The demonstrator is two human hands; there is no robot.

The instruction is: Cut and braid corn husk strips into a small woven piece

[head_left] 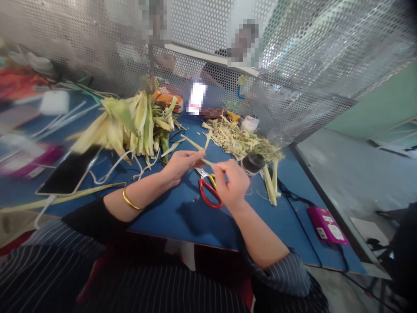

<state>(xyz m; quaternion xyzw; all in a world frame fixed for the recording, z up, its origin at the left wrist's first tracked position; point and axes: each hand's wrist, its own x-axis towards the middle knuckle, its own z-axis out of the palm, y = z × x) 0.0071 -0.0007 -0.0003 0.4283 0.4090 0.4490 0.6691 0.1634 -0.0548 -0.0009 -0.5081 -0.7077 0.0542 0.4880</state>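
Between my hands a narrow strip of corn husk [207, 161] is stretched above the blue table. My left hand [182, 165] pinches it, and husk ends stick up past the fingertips. The strip's other end is in my right hand [232, 180], whose fingers are curled closed around it. Under the hands lie scissors [211, 194] with red and yellow handles, their blades partly hidden by my left hand. A spool of dark thread [253, 163] stands just beyond my right hand. Two folded husk pieces [270, 184] rest to its right.
A heap of whole corn husks [130, 126] lies at the back left, and shredded husk [241, 137] at the back right. A tablet-like device [71, 169] with a white cable is at left. A magenta power box [327, 226] sits at right. Perforated metal panel [202, 61] borders the back.
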